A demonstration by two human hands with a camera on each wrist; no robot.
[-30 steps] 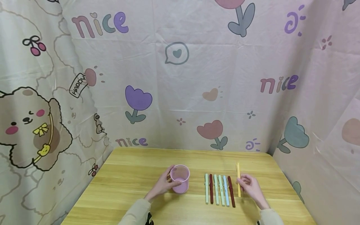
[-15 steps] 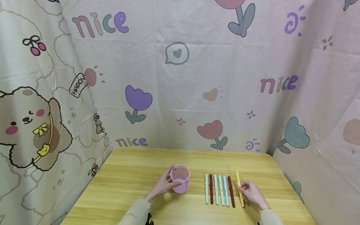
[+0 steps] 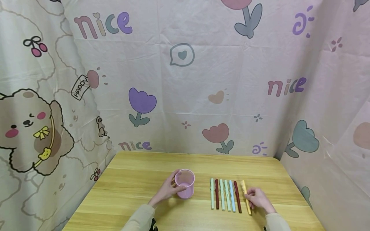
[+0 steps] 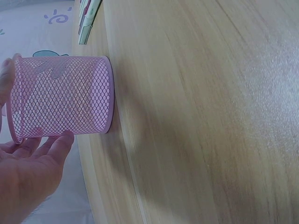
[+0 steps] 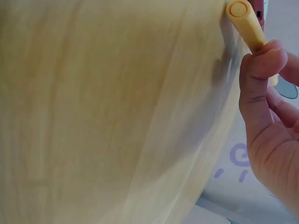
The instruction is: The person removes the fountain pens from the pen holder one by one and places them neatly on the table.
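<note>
My left hand (image 3: 166, 191) holds a pink mesh pen holder (image 3: 186, 193) upright on the table, thumb on the near side and fingers round the far side. The left wrist view shows fingers against the mesh wall of this pen holder (image 4: 60, 95). At the right, my right hand (image 3: 259, 199) pinches a yellow pen (image 3: 244, 187) between thumb and fingers. In the right wrist view the round end of the yellow pen (image 5: 245, 23) points past the thumb. Left of it lie several pens side by side, among them a light blue pen (image 3: 232, 196) and a dark red pen (image 3: 237, 197).
The row also has a dark red pen (image 3: 217, 194) and light green pens (image 3: 212, 194). They lie between the pen holder and my right hand on the wooden table (image 3: 138, 173). A printed cloth (image 3: 185, 83) hangs behind the table and along its sides.
The yellow pen in my right hand has come down and toward me, from standing more upright to slanting beside the row. My left hand and the pen holder have stayed put.
</note>
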